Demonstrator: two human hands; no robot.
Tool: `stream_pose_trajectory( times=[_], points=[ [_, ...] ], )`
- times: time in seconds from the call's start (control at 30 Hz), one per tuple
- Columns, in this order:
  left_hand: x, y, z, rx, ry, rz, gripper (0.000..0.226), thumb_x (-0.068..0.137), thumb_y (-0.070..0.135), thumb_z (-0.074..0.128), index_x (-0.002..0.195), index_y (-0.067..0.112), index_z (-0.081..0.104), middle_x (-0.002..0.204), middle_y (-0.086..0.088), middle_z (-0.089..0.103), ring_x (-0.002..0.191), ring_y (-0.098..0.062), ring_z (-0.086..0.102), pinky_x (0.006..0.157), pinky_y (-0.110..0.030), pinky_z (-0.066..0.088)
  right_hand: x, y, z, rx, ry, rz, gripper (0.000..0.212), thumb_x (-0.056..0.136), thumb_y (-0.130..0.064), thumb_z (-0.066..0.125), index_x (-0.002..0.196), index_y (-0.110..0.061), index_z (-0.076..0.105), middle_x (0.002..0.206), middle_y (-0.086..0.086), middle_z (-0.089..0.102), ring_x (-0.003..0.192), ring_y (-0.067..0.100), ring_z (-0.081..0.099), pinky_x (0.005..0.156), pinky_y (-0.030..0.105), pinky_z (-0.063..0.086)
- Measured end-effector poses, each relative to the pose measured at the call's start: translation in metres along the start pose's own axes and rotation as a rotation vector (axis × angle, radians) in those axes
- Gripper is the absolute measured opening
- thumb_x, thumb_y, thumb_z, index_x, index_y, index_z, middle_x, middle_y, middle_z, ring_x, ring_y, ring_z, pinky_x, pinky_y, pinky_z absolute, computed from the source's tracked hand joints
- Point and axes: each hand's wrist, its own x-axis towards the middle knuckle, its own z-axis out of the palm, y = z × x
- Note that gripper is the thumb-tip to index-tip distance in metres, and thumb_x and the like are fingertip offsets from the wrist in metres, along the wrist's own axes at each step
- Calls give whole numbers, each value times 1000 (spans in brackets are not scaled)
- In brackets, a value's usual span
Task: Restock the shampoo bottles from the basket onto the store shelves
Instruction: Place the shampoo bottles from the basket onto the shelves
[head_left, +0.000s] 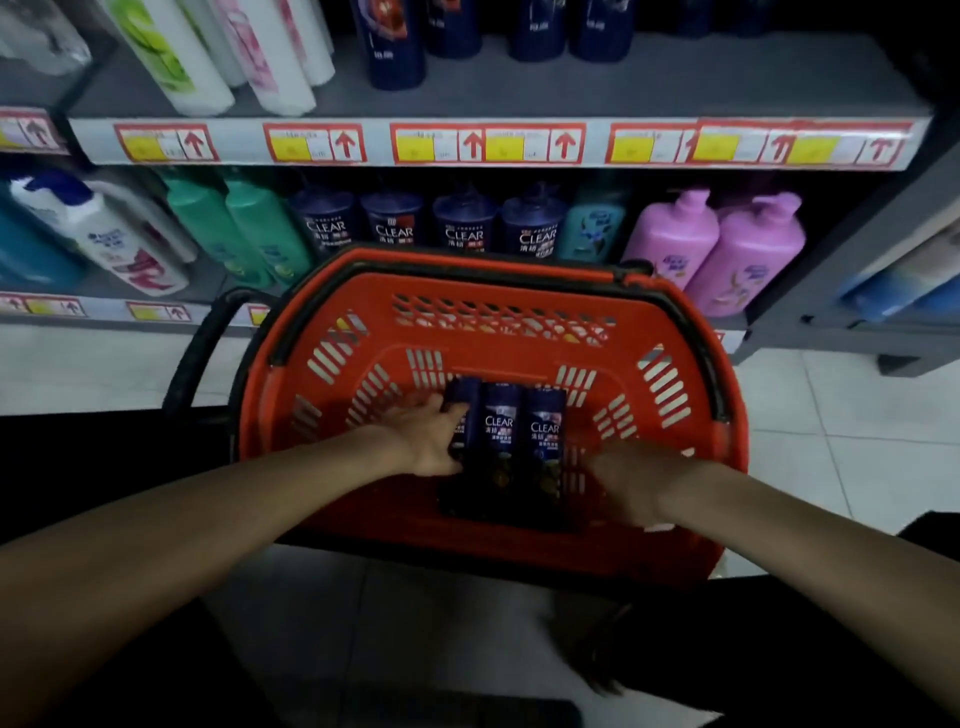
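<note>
Shampoo bottles in dark blue, three of them, lie side by side on the bottom of the red basket (493, 286), labels up and touching one another: the left bottle (466, 400), the middle bottle (498, 421) and the right bottle (544, 421). The left hand (428, 439) reaches into the basket and grips the left bottle, its fingers (457, 411) curled over the bottle's side. The right hand (631, 480) is also inside the basket, just beside the right bottle; it is blurred, and I cannot tell whether its fingers are spread or pressed together, nor whether they touch the bottle. The basket stands on the tiled floor (857, 415) in front of the lower shelf (208, 283), where a row of matching blue bottles (431, 223) stands upright between green bottles (244, 228) and pink pump bottles (717, 249). Red and yellow price labels (488, 143) line the edge of the shelf above.
</note>
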Motion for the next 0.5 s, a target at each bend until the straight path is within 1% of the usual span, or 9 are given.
stream_pose_trajectory(
  times=[0.03, 0.13, 0.2, 0.27, 0.3, 0.4, 0.43, 0.5],
  points=[
    [8, -1, 6, -5, -15, -25, 97, 88, 63, 65, 162, 28, 13, 163, -11, 26, 151, -37, 26, 119, -49, 33, 0, 1, 4, -9, -29, 6, 49, 98, -25, 61, 145, -15, 52, 143, 12, 56, 127, 30, 59, 101, 32, 50],
    [32, -5, 19, -21, -53, -83, 92, 83, 66, 64, 156, 18, 32, 156, -10, 45, 143, -35, 42, 115, -49, 40, -1, 0, 9, -10, -70, -4, 45, 102, -35, 57, 142, -15, 56, 141, 13, 59, 128, 31, 59, 99, 33, 48],
    [47, -5, 24, -62, -35, -98, 88, 78, 73, 59, 147, 20, 47, 148, -8, 54, 135, -33, 50, 112, -45, 42, 1, 2, 10, -30, -79, 0, 46, 101, -38, 57, 140, -15, 58, 138, 14, 61, 126, 32, 60, 99, 35, 49],
    [56, 1, 24, -70, 6, -107, 84, 79, 76, 53, 144, 22, 53, 145, -10, 56, 134, -33, 51, 113, -41, 40, 4, 2, 8, -64, -86, 6, 46, 101, -38, 56, 139, -13, 59, 138, 16, 61, 126, 33, 60, 101, 37, 50],
    [65, 2, 28, -67, 38, -131, 87, 79, 80, 48, 141, 20, 56, 141, -10, 59, 132, -32, 53, 113, -39, 39, 5, 2, 7, -74, -84, 8, 45, 102, -37, 56, 140, -12, 58, 138, 15, 61, 127, 33, 59, 102, 38, 50],
    [86, 9, 37, -52, 79, -267, 110, 64, 98, 28, 122, 13, 67, 125, -10, 69, 119, -31, 62, 108, -41, 43, 9, -1, 3, -123, -45, -1, 44, 103, -30, 53, 144, -12, 54, 141, 15, 58, 127, 32, 59, 102, 41, 51],
    [90, 11, 40, -81, 91, -309, 110, 65, 99, 28, 120, 13, 68, 125, -9, 69, 119, -30, 62, 107, -41, 43, 11, -2, 2, -135, -34, -6, 44, 103, -27, 53, 145, -13, 53, 141, 14, 58, 126, 31, 59, 101, 41, 52],
    [88, 19, 35, -173, 90, -394, 94, 76, 88, 39, 124, 12, 69, 131, -7, 66, 124, -29, 61, 108, -39, 45, 15, -4, 1, -135, -16, -21, 45, 101, -26, 54, 145, -16, 52, 140, 12, 57, 124, 29, 60, 99, 41, 54]
  ],
)
